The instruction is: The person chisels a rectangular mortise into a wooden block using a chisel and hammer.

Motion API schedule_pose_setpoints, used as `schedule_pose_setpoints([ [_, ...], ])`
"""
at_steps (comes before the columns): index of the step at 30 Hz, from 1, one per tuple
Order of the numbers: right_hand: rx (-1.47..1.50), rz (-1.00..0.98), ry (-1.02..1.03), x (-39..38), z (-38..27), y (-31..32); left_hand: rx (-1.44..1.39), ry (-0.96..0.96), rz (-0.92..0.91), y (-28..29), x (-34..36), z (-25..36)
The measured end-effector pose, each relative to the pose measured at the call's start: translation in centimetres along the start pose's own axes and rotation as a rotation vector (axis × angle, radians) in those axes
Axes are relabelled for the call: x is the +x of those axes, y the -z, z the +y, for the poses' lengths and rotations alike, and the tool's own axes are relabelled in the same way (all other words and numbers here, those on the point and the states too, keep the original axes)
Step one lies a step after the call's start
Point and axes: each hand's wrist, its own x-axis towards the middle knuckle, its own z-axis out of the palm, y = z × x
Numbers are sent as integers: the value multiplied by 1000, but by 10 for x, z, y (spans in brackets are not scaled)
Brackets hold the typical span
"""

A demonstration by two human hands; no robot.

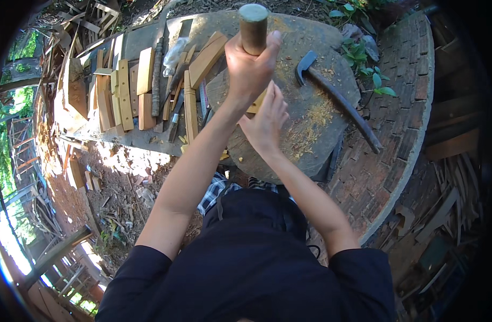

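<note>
We see a brick surface point(401, 112) curving past the R side of the round slab point(246, 147), w/ a big grey bench top point(321, 35) showing beyond & L of same slab. Slab itself is just in front of us, approx. centre. On R part of slab lies a hooked hammer-like tool point(342, 100): dark curved head twd slab's far edge, long handle running past its R edge over the brick. L of slab, on the bench top, there's a row of cut wood pcs point(125, 96), some w/ holes, laid side by side, plus a long dark stick-like tool point(158, 75) & a crumpled clear plastic bag point(174, 53) amongst them. Our L hand point(251, 70) is up over slab's far-L side, fingers wrapped tight round a round wooden club point(254, 32), its end facing up at us. Our R hand point(267, 121) is low over slab's L half, fingers fairly straight & close tog.; it's at a yellow wood pc point(255, 105), but we can't tell if it's gripping or just resting. That pc is on slab's L half, partly hidden by our hands. Pale shavings point(318, 115) are scattered over slab's R half, nr the handle.
</note>
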Motion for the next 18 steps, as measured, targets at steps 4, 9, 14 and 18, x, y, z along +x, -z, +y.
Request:
schedule_pose_setpoints([
  [4, -128, 7, -74, 9, 11, -7, -74, -9, 91, -7, -1, 3],
  [9, -214, -26, 76, 16, 41, 16, -94, 30, 136, -24, 8, -12],
  [14, -187, -3, 53, 15, 50, 13, -76, 327, 162, -7, 44, -24],
  [18, -168, 3, 92, 16, 43, 13, -268, 647, 196, 36, 84, -76],
])
